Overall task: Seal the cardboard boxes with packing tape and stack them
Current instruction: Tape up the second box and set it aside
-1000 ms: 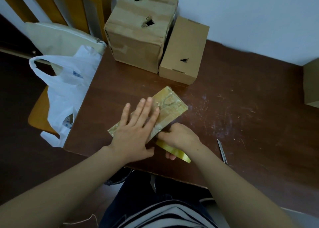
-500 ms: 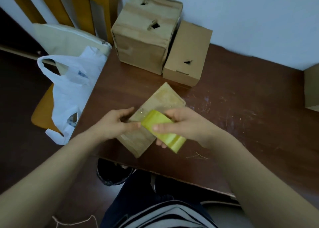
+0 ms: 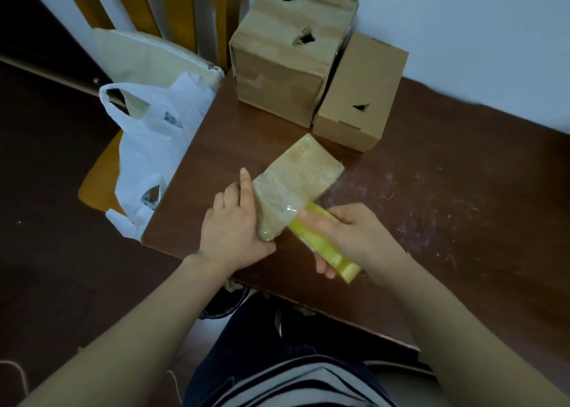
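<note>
A small flat cardboard box [image 3: 297,181], wrapped in clear tape, lies at an angle on the dark brown table [image 3: 431,209]. My left hand [image 3: 231,228] grips the box along its left side and near end, index finger stretched along the edge. My right hand [image 3: 348,234] holds a yellow roll of packing tape [image 3: 327,246] against the box's near right corner, and a strip of tape runs from the roll onto the box. A large taped cardboard box [image 3: 283,52] and a medium cardboard box [image 3: 361,95] stand side by side at the back by the wall.
A white plastic bag [image 3: 148,150] hangs at the table's left edge over a wooden chair [image 3: 172,9] that carries a cream bag [image 3: 148,55]. The white wall runs behind the boxes. My lap is below the table's near edge.
The small box has been turned over and now lies flatter. My left hand moved from its top to its left side. My right hand drew the tape roll down to the box's near right corner.
</note>
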`<state>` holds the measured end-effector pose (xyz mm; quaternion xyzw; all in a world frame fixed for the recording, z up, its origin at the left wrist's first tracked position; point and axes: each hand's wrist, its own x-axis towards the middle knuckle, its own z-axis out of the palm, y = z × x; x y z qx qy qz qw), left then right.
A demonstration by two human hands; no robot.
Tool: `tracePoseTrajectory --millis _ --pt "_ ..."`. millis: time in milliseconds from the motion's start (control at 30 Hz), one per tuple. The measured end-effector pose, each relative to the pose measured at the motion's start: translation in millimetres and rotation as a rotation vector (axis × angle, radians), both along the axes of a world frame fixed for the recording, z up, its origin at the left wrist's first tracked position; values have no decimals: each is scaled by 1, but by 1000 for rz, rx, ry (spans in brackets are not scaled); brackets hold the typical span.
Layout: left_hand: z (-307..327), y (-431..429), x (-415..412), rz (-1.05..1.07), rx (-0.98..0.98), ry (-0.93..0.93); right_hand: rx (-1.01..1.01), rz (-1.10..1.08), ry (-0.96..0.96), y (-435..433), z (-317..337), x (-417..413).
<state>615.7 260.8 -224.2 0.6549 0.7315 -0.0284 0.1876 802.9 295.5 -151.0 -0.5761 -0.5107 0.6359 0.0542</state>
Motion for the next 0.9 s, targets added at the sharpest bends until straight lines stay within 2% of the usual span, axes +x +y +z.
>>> tracePoseTrajectory --millis 167,467,533,633,733,900 --pt "-2 1 -3 -34 -4 -11 -126 -74 -83 -20 -25 19" --pt "4 1 -5 -60 -37 -57 -165 113 -307 -2 -46 -1" --pt "5 -2 -4 -120 -11 -4 -180 123 -325 4 -48 -7" --pt "8 -3 4 -296 127 176 -192 147 -336 7 -50 -11" --pt "4 -3 16 -476 167 168 -201 143 -324 7 -53 -13" --pt "0 -1 15 -488 70 150 -198 125 -314 7 -57 -16"
